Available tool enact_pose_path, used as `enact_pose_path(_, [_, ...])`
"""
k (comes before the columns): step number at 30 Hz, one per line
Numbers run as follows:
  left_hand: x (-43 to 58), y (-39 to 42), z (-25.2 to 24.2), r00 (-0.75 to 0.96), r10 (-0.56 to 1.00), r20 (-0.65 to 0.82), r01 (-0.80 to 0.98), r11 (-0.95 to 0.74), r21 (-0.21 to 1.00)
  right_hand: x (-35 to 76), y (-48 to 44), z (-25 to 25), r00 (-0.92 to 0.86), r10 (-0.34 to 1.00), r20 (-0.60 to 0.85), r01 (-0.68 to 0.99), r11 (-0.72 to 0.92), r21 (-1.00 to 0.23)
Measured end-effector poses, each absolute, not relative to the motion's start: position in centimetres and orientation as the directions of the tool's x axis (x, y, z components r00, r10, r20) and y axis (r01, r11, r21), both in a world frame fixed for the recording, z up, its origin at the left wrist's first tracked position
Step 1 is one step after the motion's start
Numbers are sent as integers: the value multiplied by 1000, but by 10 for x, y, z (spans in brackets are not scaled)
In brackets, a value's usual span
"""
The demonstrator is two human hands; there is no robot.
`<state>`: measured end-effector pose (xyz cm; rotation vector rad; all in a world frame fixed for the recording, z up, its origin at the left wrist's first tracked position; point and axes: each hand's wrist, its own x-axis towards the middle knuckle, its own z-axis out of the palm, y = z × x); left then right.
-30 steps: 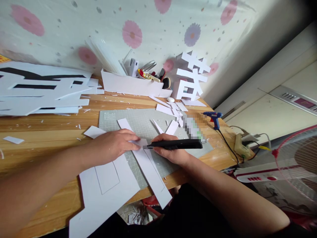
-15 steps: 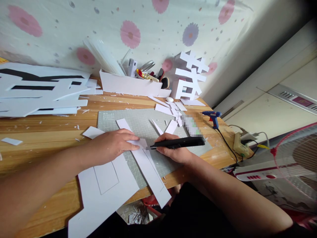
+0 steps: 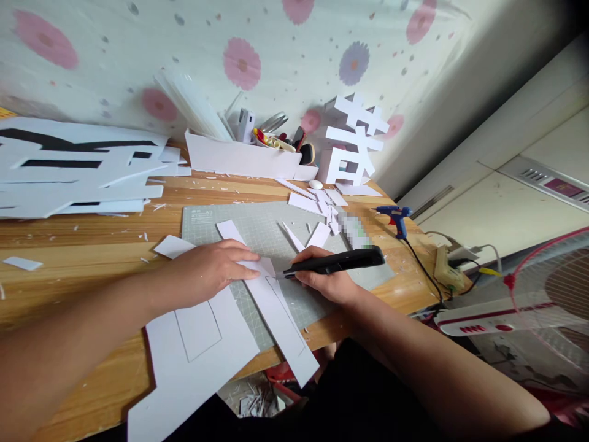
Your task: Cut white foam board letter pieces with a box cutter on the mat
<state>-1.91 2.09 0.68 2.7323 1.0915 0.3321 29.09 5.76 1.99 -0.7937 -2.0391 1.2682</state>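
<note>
My left hand (image 3: pixel 216 270) lies flat with its fingers stretched out, pressing on a white foam board strip (image 3: pixel 281 328) that slants across the mat and past the table's front edge. Thin pencil lines run along the strip. In my right hand (image 3: pixel 324 276) is a black utility knife (image 3: pixel 338 261), its blade at the strip's right edge near the upper end of the lines. A larger white foam board sheet (image 3: pixel 197 362), with a drawn outline, lies under my left wrist. Beneath the strip is a grey-green cutting mat (image 3: pixel 211 215).
White offcuts (image 3: pixel 317 236) lie on the mat. A blue glue gun (image 3: pixel 396 220) rests at the right, its cord leading toward a power strip (image 3: pixel 446 270). Behind stand a tool box (image 3: pixel 243 156) and a white built-up character (image 3: pixel 352 141). Cut sheets (image 3: pixel 59 178) are stacked left.
My right hand and the knife have shifted slightly right and up, the blade moving to the strip's edge. My left hand and the strip stay in place.
</note>
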Motion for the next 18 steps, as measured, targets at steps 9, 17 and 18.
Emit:
enact_pose_path(9, [-18,20,11,705,694,146,659,-717,227,280,58,20,-635,745,205,168,392,-905])
enact_pose_path(17, [-19,20,7,707,690,158,652,-721,236,278,59,21,-671,715,197,170,407,-898])
enact_pose_path(18, [-19,20,7,705,689,165,650,-722,236,278,59,21,-674,711,199,170,412,-895])
